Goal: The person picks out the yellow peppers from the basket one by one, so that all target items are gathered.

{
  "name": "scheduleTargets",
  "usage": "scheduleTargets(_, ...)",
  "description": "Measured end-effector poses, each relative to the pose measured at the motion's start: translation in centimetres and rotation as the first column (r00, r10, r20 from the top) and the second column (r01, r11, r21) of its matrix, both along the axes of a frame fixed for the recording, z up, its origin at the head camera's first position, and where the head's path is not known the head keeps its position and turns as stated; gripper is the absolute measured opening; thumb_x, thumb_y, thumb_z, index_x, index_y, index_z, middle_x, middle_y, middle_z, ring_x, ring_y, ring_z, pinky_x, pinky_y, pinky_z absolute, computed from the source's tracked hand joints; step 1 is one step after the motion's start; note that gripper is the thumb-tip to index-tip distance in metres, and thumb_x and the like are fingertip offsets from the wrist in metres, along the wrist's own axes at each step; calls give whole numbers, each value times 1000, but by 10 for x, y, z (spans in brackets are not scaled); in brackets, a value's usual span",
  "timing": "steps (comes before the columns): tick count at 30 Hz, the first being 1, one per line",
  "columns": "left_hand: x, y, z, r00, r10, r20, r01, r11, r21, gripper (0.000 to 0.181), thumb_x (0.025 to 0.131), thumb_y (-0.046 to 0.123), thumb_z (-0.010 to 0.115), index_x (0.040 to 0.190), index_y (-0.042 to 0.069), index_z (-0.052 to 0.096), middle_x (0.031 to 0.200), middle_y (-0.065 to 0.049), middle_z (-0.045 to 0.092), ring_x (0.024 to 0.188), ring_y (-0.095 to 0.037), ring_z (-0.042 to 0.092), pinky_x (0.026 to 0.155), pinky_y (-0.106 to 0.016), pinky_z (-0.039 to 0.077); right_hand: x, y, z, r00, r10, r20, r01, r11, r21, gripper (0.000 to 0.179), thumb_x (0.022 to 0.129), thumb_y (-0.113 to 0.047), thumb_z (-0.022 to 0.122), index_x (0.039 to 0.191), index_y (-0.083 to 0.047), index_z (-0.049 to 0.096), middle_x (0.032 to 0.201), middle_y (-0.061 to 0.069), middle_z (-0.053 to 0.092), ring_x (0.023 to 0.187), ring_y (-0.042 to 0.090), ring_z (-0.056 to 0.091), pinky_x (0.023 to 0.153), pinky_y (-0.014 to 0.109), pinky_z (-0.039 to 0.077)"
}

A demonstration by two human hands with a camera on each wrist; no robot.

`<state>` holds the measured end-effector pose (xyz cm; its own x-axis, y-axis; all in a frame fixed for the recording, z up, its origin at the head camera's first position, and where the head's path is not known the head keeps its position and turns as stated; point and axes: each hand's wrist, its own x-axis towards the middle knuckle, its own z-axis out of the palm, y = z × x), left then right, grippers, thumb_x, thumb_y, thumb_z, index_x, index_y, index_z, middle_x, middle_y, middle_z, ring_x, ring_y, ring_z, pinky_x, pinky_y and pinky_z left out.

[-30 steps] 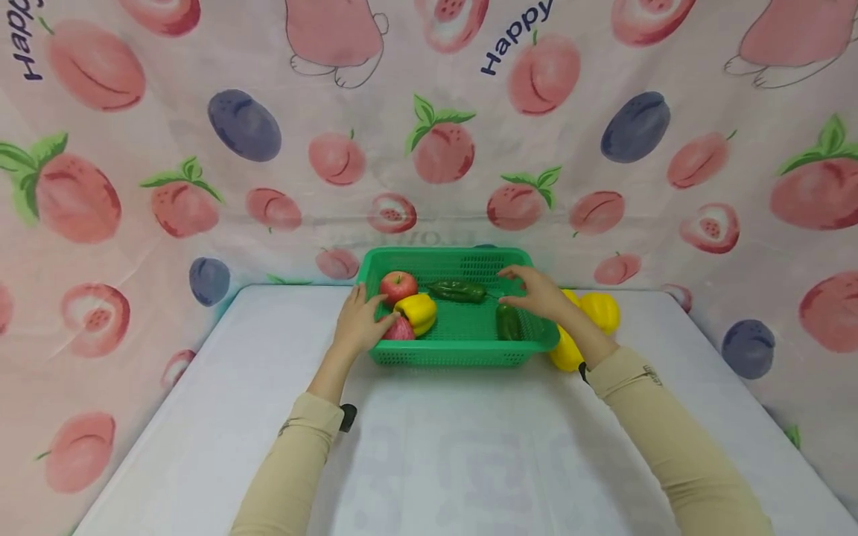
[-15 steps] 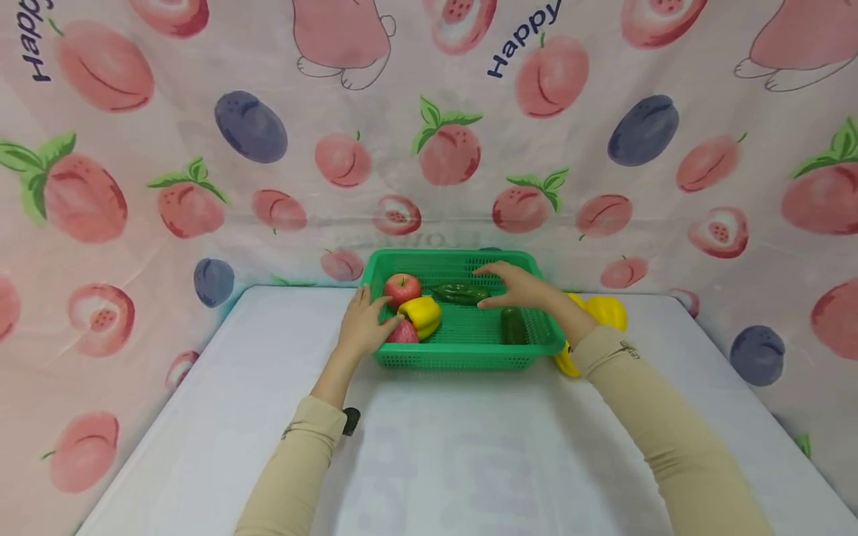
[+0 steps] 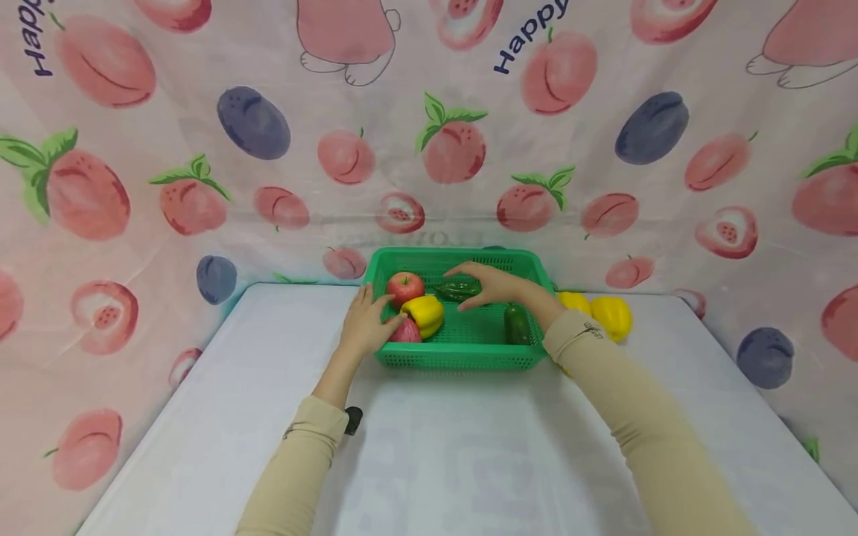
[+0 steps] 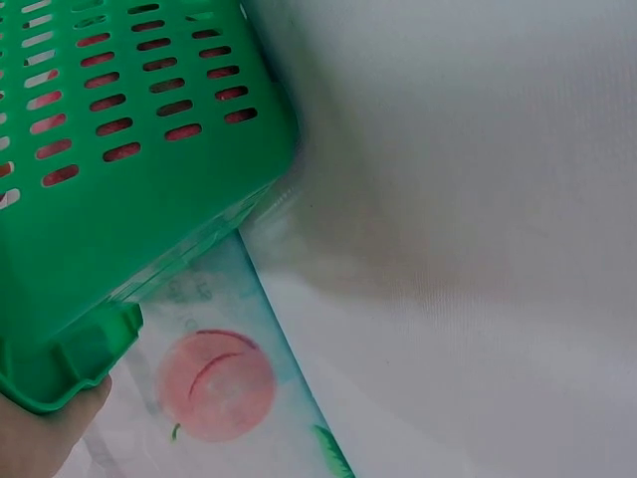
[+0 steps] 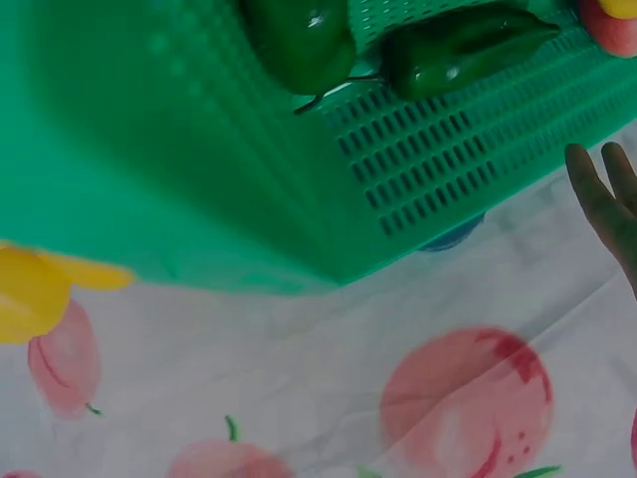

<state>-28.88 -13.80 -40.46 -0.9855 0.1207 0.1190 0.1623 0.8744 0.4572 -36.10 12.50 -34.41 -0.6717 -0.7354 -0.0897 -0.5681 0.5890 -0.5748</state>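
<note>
My left hand (image 3: 364,325) holds the left rim of a green plastic basket (image 3: 462,357), its fingers on the outside and its thumb over the inside. In the left wrist view a finger (image 4: 90,403) lies against the rim. Near that hand, inside the basket, are a red apple (image 3: 405,286), a yellow bell pepper (image 3: 427,315) and a striped pinkish round thing (image 3: 406,332), partly hidden. My right hand (image 3: 494,285) hovers over the basket, fingers and thumb spread, holding nothing. Beneath it lies a dark green pepper (image 3: 450,290); another green pepper (image 3: 517,324) rests at the right end.
Several yellow bell peppers (image 3: 611,318) stand on the white table (image 3: 442,447) just right of the basket, partly covered by my right sleeve (image 3: 590,350). A fruit-printed cloth (image 3: 302,171) hangs behind the table and along its sides.
My right hand has moved left across the basket, from its right end to above the rear green pepper. My left hand stays at the left rim. The view has shifted slightly.
</note>
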Motion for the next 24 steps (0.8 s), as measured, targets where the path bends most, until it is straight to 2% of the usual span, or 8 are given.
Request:
scheduleTargets(8, 0, 0, 0, 1000, -2, 9, 2, 1000, -13, 60, 93, 48, 50, 138, 8, 47, 153, -29, 16, 144, -42, 11, 117, -53, 15, -6, -21, -7, 999, 37, 36, -41, 992, 118, 70, 84, -20, 71, 144, -9, 36, 153, 17, 27, 140, 39, 25, 112, 53, 28)
scheduleTargets(16, 3, -2, -3, 1000, 14, 1, -14, 1000, -16, 58, 93, 46, 52, 137, 8, 49, 153, -29, 17, 144, -41, 11, 117, -53, 15, -14, -41, -19, 995, 86, 54, -91, 989, 114, 71, 84, -15, 71, 144, -5, 35, 153, 17, 28, 141, 37, 24, 113, 54, 26)
scheduleTargets(19, 3, -2, -4, 1000, 7, 10, -6, 1000, -15, 59, 93, 47, 52, 137, 8, 48, 153, -29, 17, 144, -42, 11, 117, -53, 15, -19, -46, -24, 994, 98, 55, -105, 984, 144, 73, 84, -18, 71, 145, -3, 33, 153, 17, 27, 141, 37, 24, 113, 53, 26)
scheduleTargets(24, 2, 0, 0, 1000, 2, -17, -2, 1000, 2, 59, 93, 46, 52, 136, 6, 50, 152, -30, 19, 144, -42, 12, 117, -53, 16, -27, -54, -27, 994, 98, 49, -106, 978, 178, 78, 84, -19, 72, 146, -1, 29, 152, 19, 28, 141, 36, 25, 114, 52, 26)
